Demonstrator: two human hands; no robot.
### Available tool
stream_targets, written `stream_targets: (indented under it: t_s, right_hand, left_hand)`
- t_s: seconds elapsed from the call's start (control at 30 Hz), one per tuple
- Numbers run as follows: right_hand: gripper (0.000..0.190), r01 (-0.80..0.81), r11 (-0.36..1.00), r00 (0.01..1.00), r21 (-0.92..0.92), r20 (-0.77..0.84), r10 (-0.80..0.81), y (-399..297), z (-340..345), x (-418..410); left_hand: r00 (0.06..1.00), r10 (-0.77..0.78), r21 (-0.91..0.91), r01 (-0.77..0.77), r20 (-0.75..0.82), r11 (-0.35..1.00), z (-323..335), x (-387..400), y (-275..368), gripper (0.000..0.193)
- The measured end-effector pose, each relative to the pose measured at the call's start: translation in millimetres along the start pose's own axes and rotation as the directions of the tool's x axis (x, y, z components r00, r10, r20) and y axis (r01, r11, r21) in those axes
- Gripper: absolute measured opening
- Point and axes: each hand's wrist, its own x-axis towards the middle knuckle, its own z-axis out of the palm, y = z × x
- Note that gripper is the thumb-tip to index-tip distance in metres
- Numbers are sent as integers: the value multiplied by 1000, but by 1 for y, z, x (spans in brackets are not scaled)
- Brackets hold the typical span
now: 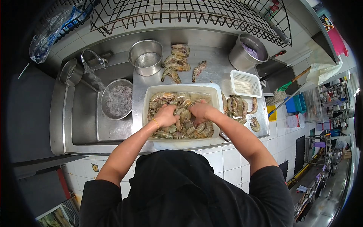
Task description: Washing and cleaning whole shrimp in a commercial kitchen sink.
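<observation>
Before me a white plastic tub (220,99) holds many large raw prawns (175,133) in some liquid. My left hand (166,115) is among them at the left of the tub, its fingertips against prawns; whether it grips one cannot be told. At the right, my right hand (200,112) reaches into the pile, fingers partly hidden between prawns. More prawns (175,63) lie in a group behind the tub, with a single prawn (199,71) beside them. Another group of prawns (237,106) rests to the right, near a white plastic basket (246,83).
At left, a faucet (93,56) runs over a metal bowl (116,99) in the steel sink (85,113). An empty steel pot (145,57) and a steel pot with purple contents (248,52) stand behind. A black wire rack (187,12) hangs above; a mop (276,96) stands right.
</observation>
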Motion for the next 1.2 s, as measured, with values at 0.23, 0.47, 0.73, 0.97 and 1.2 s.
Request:
stream_targets:
  t_s: [0.23,0.47,0.73,0.97,1.2]
  right_hand:
    - [48,45,969,977,-244,214,8,-18,-7,1]
    - [29,72,949,997,-305,39,-63,-11,-1,-15]
    - [18,-179,984,963,2,-203,175,0,26,-20]
    - [24,-145,947,848,285,-457,268,-24,22,-92]
    - [52,-254,787,271,563,-739,617,-24,94,-90]
  left_hand:
    - [989,-66,-702,-47,-134,711,-42,2,-29,34]
    - [989,-149,-892,47,-23,449,-66,-9,-49,36]
    - [705,221,83,-225,-674,971,-23,1,14,34]
    - [930,334,-203,-360,-152,911,16,74,59,35]
    - [914,349,302,-399,207,866,23,124,103,78]
